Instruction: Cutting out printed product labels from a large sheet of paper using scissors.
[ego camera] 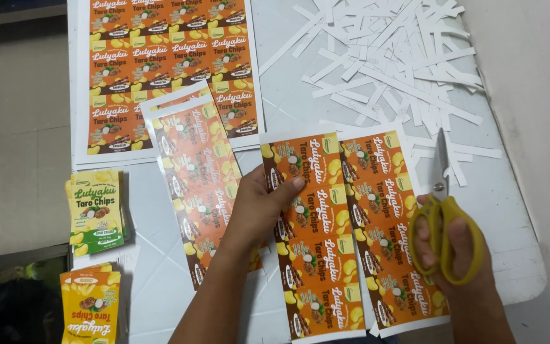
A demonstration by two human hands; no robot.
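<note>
The left hand (259, 207) lies flat, thumb pinning one orange label strip (310, 236); the right hand (456, 248) grips yellow-handled scissors (442, 210), blades shut, pointing far, beside a second strip (383, 210).

On the table (517, 210), a full printed sheet (170, 70) lies at the far left corner, and a pile of paper offcuts (389, 57) fills the far right. A cut strip of labels (198, 185) lies just nearer than the sheet, overlapping its near edge. Right of it, toward the near edge, a double strip (345, 236) sits under both hands — left hand (256, 207) on its left side, right hand (456, 251) with the scissors (442, 210) at its right. Two stacks of cut labels (97, 213) (90, 306) lie along the left edge.
</note>
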